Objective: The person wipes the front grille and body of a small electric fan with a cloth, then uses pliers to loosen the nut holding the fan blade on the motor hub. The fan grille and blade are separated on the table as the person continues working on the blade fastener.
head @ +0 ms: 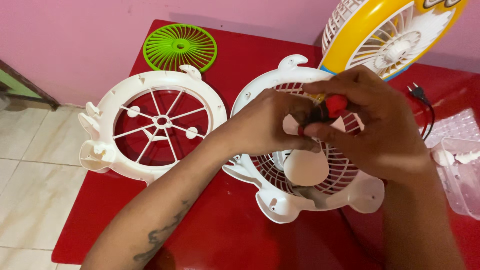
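A white fan housing (280,202) with a grille and white blades (306,167) lies on the red table (225,225). My left hand (260,127) rests on the blade hub at its middle. My right hand (372,127) grips a screwdriver with a red and black handle (331,107), its tip pointing down at the hub between both hands. The tip itself is hidden by my fingers.
A white front frame with spokes (105,150) lies to the left, a green round grille (180,47) behind it. A yellow and white fan (395,35) stands at the back right, with a black plug (419,92) and a clear plastic tray (457,170) by the right edge.
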